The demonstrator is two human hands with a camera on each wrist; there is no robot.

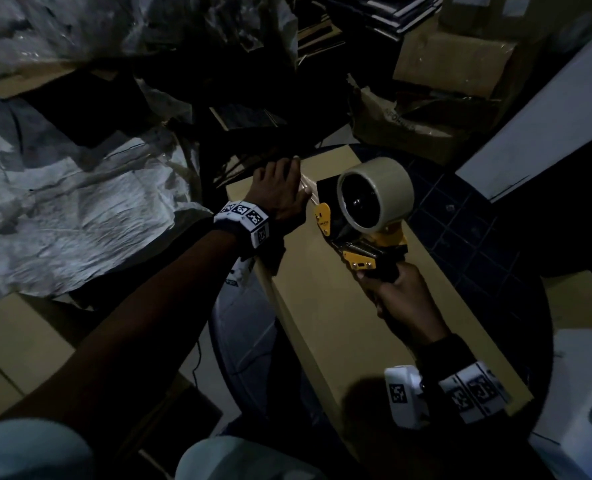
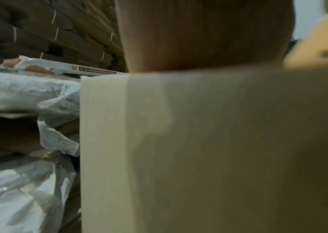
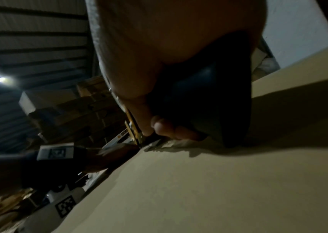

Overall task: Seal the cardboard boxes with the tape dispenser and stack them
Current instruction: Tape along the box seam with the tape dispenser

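Head view shows a long cardboard box (image 1: pixel 325 306) lying in front of the person, with the tape dispenser (image 1: pixel 363 216) sitting on its top near the far end. The right hand (image 1: pixel 402 299) is wrapped tight round the black handle. The left hand (image 1: pixel 280 192) lies flat on the far end of the box, fingers straight, pressing on a shiny bit of tape (image 1: pixel 306 188) that runs to the dispenser.

What could go wrong? If the left hand lifts too soon, the tape end may peel up and stick to itself. If the right hand pulls crooked, the tape may run off to one side and crease. The room is dark, so the line is hard to follow.

Left wrist view shows something the head view does not: a strip of tape (image 2: pixel 145 102) folded down over the box (image 2: pixel 238 157) end. Right wrist view shows the fingers (image 3: pixel 163 126) curled under the handle, close above the box top (image 3: pixel 199 189).
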